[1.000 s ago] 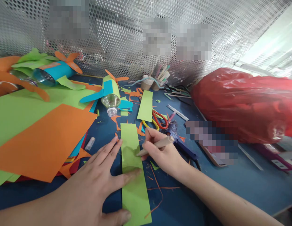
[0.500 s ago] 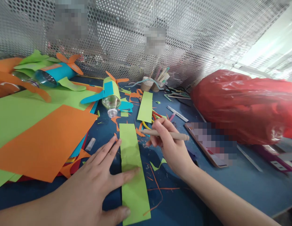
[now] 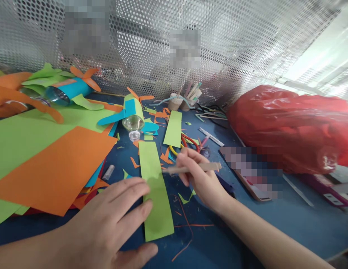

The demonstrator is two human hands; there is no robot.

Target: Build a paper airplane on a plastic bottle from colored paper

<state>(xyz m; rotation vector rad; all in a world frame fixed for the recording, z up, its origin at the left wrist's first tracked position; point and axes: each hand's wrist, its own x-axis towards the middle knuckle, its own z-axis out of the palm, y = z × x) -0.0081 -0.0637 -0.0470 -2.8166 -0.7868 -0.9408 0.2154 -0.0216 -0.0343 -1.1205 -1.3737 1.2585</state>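
A long green paper strip (image 3: 155, 186) lies lengthwise in front of me on the blue table. My left hand (image 3: 120, 216) rests along its left edge, fingers stretched out and a little apart, with the fingertips over the paper. Between the fingers of my right hand (image 3: 200, 175) is a beige pen (image 3: 190, 168), its tip pointing left at the strip's right edge; whether it touches the paper I cannot tell. Beyond the strip lies a plastic bottle (image 3: 134, 116) wrapped in green and blue paper, with an orange paper propeller. A second green strip (image 3: 173, 129) lies past my right hand.
Orange and green sheets (image 3: 56, 168) cover the left side. Another blue-wrapped bottle (image 3: 68, 91) is behind them. To the right are a phone (image 3: 246, 175) and a red plastic bag (image 3: 286, 127). Scissors with red and yellow handles (image 3: 187, 140), paper scraps and pen cups (image 3: 175, 101) lie ahead.
The green strip has shifted away from me and slightly left. My left hand's fingers have drawn closer together over its edge. The pen has come down a little toward the strip's side.
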